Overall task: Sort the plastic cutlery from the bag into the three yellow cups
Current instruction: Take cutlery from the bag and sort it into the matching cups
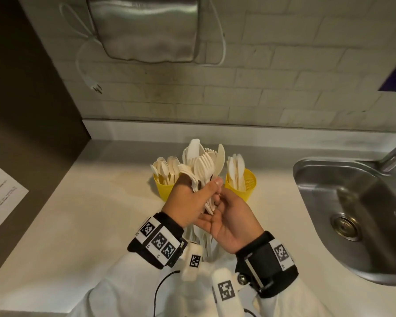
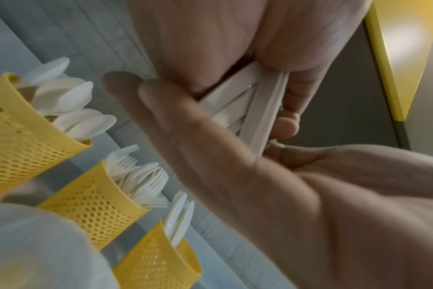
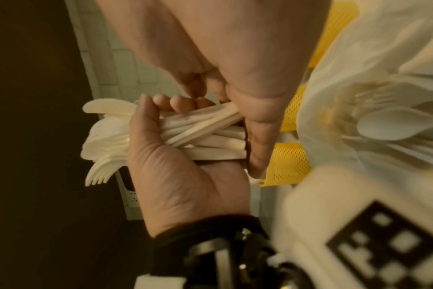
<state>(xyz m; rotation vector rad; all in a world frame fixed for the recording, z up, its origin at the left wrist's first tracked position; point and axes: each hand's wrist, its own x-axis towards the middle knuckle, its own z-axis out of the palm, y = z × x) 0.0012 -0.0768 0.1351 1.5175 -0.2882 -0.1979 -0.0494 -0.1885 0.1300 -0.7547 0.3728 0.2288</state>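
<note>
Left hand (image 1: 190, 197) grips a mixed bundle of plastic cutlery (image 1: 201, 165), heads fanned upward, above the table (image 1: 78, 225) and in front of the cups. Right hand (image 1: 226, 223) lies with fingers relaxed under the handle ends, touching them; the right wrist view shows it squaring the ends, with no piece pinched out.

Risks, as judged:
- The handles cross one another in the grip. Pulling one piece could drag its neighbours loose and scatter them on the table or towards the sink (image 1: 352, 202) at right.
- Forks, spoons and knives are interleaved; a mistaken pick would put a piece in the wrong cup.
- The cups are light and loaded with tall cutlery; a knock from either hand could tip one.

Containers:
- Left cup (image 2: 20, 140): spoons.
- Middle cup (image 2: 91, 205): forks; hidden behind the bundle in the head view.
- Right cup (image 1: 242, 184): knives.
- Bag (image 3: 371, 93), nearest the person: cutlery remains inside, a spoon plainly among it.
</note>
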